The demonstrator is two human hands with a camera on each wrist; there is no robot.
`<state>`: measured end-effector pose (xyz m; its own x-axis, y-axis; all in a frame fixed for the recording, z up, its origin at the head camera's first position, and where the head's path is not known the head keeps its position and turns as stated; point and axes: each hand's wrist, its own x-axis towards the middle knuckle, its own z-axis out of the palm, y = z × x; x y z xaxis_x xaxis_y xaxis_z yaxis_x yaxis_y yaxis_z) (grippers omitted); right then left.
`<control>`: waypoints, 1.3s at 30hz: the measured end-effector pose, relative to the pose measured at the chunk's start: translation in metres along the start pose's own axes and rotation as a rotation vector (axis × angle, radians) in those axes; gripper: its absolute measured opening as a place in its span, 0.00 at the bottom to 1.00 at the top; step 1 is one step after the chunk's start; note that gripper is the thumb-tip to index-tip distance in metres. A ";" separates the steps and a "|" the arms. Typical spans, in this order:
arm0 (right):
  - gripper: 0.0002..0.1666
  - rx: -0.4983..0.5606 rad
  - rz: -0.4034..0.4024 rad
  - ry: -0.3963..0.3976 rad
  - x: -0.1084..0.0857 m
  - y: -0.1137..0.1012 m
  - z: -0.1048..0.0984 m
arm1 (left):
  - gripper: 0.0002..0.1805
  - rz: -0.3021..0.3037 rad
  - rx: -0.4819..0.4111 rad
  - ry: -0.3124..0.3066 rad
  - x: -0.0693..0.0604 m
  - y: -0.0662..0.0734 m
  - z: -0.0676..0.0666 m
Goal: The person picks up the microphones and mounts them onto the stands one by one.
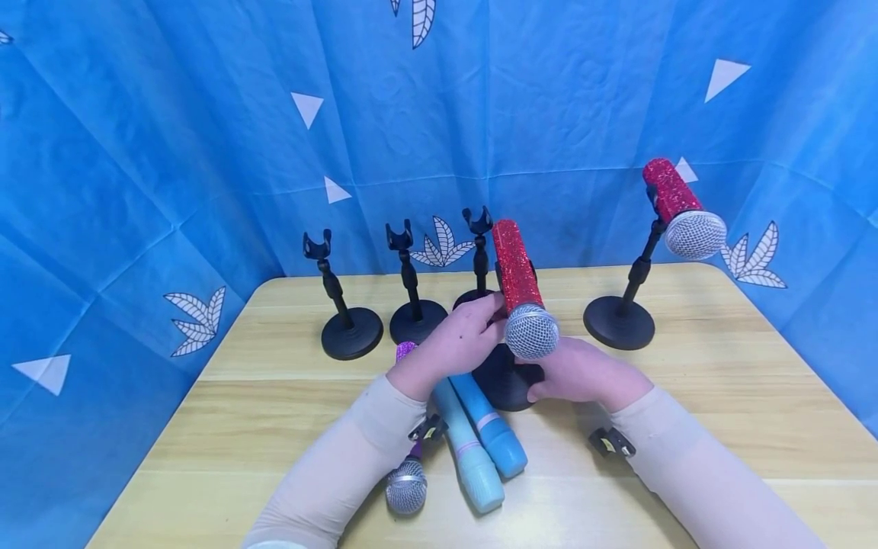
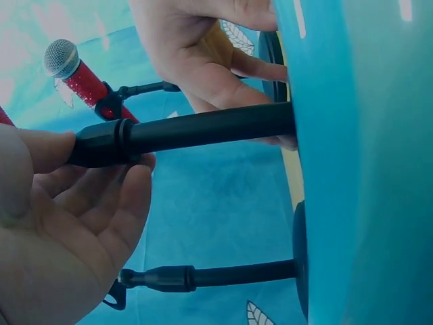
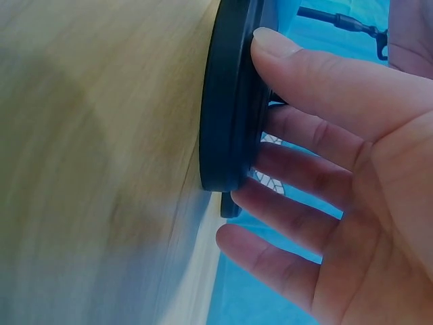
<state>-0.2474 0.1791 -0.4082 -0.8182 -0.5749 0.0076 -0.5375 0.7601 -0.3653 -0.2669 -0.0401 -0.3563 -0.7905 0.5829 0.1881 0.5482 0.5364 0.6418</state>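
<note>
A red glitter microphone [image 1: 519,267] with a silver mesh head sits tilted in the clip of a black microphone stand [image 1: 506,385]. My left hand [image 1: 461,341] grips this stand's upper pole [image 2: 203,131], thumb and fingers around the collar in the left wrist view. Down at the round base [image 3: 233,101], my right hand [image 1: 583,370] holds the edge, its thumb on the rim and the fingers spread alongside. Under my left forearm lie a purple glitter microphone [image 1: 407,488], partly hidden, a light teal microphone [image 1: 473,465] and a blue microphone [image 1: 497,435].
Another red microphone [image 1: 675,198] rests in a stand [image 1: 620,322] at the right. Toward the back left stand three stands with bare clips: the left one [image 1: 351,333], the middle one [image 1: 417,316] and one [image 1: 480,259] partly behind my left hand. Blue cloth [image 1: 411,137] hangs behind the wooden table [image 1: 274,396].
</note>
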 end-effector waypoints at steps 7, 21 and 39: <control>0.33 -0.003 -0.014 0.007 0.000 0.001 0.000 | 0.15 -0.007 -0.021 0.047 0.001 0.003 0.003; 0.29 -0.141 -0.108 -0.042 0.004 0.000 -0.002 | 0.20 -0.059 -0.260 0.074 -0.002 -0.002 0.006; 0.31 -0.097 -0.031 -0.077 0.005 0.000 -0.001 | 0.16 0.020 -0.024 0.121 0.003 -0.001 0.005</control>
<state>-0.2520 0.1767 -0.4069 -0.7845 -0.6176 -0.0557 -0.5828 0.7650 -0.2741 -0.2682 -0.0362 -0.3604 -0.8072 0.5150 0.2884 0.5589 0.5096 0.6542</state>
